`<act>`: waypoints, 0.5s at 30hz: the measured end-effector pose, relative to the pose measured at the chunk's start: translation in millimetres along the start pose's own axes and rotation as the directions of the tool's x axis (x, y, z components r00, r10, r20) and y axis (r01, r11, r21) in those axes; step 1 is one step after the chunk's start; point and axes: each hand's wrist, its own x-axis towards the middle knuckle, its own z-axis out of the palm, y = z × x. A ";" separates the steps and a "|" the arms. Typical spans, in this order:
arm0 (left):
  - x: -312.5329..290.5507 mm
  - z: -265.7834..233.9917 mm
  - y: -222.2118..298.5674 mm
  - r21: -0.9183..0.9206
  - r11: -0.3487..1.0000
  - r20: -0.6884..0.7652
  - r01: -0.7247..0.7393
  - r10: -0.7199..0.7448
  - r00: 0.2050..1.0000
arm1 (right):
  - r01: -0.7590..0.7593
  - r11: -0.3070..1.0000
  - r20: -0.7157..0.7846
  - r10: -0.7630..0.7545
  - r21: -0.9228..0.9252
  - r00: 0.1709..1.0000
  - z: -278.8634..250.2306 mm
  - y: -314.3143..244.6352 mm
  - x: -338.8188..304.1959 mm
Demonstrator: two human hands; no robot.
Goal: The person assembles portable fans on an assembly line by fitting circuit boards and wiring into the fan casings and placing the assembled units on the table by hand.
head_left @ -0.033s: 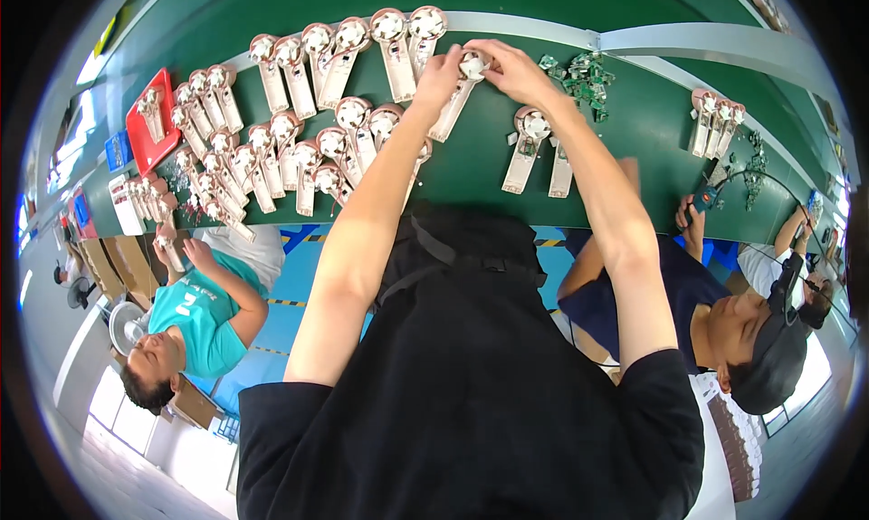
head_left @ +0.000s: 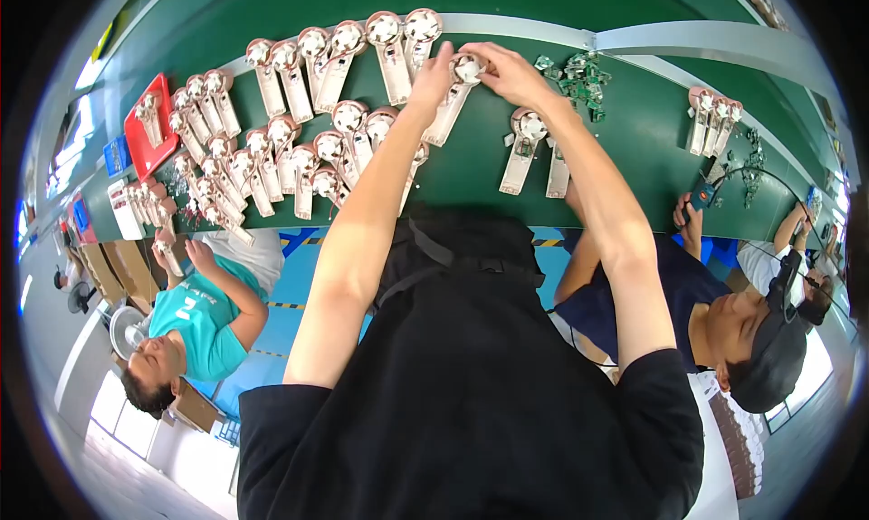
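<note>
Closing on the rim of a round head, the fingertips of the right hand (head_left: 510, 73) hold a pale casing (head_left: 447, 111) over the green table (head_left: 471, 171). The left hand (head_left: 434, 81) sits against the casing's left side; whether its fingers grip, I can't tell. The casing's long axis slants, round head at the far right end, straight handle pointing near left. Any marking on it is too small to read from where I stand.

Just left, along the far side, I count six casings (head_left: 336, 78), every head at the far end. Two more casings (head_left: 520, 162) lie nearer, to the right, one partly behind the right forearm. Beyond that forearm is one heap of small green pieces (head_left: 584, 84), too jumbled to count. Further right stand three casings (head_left: 711, 135) side by side; a co-worker there grips one dark tool (head_left: 703, 190).

Away left, casings overlap too thickly to count, though the red tray (head_left: 145, 158) carries one. Near left, a person's teal shirt (head_left: 204, 325) bears pale lettering.
</note>
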 end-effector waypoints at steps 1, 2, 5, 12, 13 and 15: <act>3.0 -4.7 -0.8 -0.017 0.998 0.021 0.059 -0.058 0.998 | 0.006 1.000 0.009 -0.006 0.002 1.000 -0.3 -2.1 -0.8; 4.3 -9.6 -7.0 -0.189 0.974 0.083 0.123 -0.109 0.991 | -0.022 0.998 0.041 0.019 0.058 0.999 -1.2 -9.3 -0.3; 8.6 -14.8 -20.1 -0.526 0.822 0.214 0.220 -0.122 0.969 | 0.002 0.994 0.109 -0.014 0.113 0.994 -13.9 -37.3 -1.7; -18.3 -11.9 -18.8 -0.673 0.658 0.466 0.338 0.022 0.884 | -0.043 0.992 0.230 0.015 0.118 0.973 -24.4 -57.3 -1.9; -20.3 -11.1 -19.8 -0.674 0.656 0.467 0.338 0.024 0.884 | -0.043 0.992 0.231 0.016 0.116 0.973 -24.2 -57.3 -2.2; -25.4 -9.3 -22.4 -0.691 0.628 0.461 0.357 0.003 0.887 | -0.105 0.983 0.300 0.057 0.148 0.952 -24.2 -57.8 -3.1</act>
